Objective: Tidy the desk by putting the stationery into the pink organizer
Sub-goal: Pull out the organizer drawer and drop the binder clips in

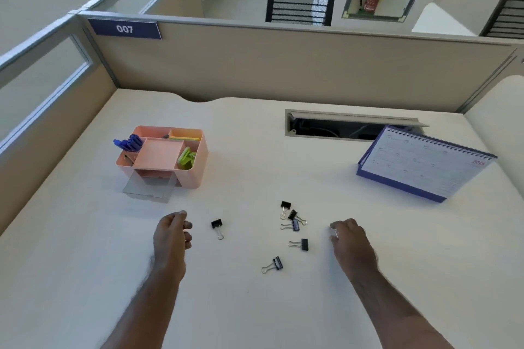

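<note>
The person's left hand point(173, 231) is hovering near the desk's point(368, 278) front edge with fingers loosely curled and holding nothing, just beside a lone binder clip point(217, 227). The right hand point(348, 238) is hanging over the desk to the right of the clips, its fingers bent downward; whether it is pinching anything cannot be told. Between the hands, five more binder clips point(293, 222) are lying scattered toward the front middle. The pink organizer point(195, 167) is sitting toward the rear left, already holding blue pens point(130, 143), a green item point(187, 159) and yellow notes, its clear drawer point(147, 190) pulled open in front. The clip-gathering step appears to be in hand. Next, each hand would need to pinch a clip and carry it to the open drawer or a free compartment.
</note>
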`<state>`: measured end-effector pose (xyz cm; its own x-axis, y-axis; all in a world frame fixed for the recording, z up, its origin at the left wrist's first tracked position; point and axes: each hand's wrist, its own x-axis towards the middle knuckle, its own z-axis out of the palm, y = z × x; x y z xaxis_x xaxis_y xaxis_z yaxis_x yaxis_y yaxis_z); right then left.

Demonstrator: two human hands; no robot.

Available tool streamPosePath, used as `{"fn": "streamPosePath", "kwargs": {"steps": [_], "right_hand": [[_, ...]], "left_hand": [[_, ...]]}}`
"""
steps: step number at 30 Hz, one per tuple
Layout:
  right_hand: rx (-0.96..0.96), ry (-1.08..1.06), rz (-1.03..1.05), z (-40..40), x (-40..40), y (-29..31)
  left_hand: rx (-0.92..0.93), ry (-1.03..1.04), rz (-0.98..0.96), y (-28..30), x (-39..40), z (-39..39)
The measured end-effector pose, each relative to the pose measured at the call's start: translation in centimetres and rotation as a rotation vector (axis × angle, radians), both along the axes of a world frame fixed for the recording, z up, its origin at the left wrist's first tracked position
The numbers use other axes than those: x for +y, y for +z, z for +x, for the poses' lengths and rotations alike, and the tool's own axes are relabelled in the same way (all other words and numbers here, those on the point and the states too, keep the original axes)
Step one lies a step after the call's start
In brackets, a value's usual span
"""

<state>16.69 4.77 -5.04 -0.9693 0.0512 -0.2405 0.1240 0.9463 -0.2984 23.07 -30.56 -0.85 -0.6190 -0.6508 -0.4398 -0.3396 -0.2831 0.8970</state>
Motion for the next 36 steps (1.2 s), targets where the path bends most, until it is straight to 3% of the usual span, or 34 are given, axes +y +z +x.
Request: {"fn": "streamPosePath", "kwargs": {"steps": [6,11,14,23,29,36], "right_hand": [[0.049,-0.046,-0.257,-0.3,-0.5,1.2],[0.106,0.233,-0.539,1.0,-5.6,4.9],[0.116,0.382,-0.489,2.3,-8.2,6.4],[0.221,0.543,-0.37,2.8,-9.7,7.3],[0.251,0.445,-0.336,2.8,-8.1,5.9],[0.053,0.242,-0.103,2.6,-4.2,2.6]], "left_hand": [[0.001,-0.334,-0.017,0.8,6.3,0.1],[-0.013,-0.632,0.149,0.6,11.6,0.1],[-0.007,-0.687,0.204,0.8,12.4,-0.5],[-0.033,-0.619,0.232,1.8,9.8,-0.8],[-0.041,-0.403,-0.088,3.0,3.4,-1.7],[-0.32,-0.158,-1.05,4.5,-9.2,-2.2]]}}
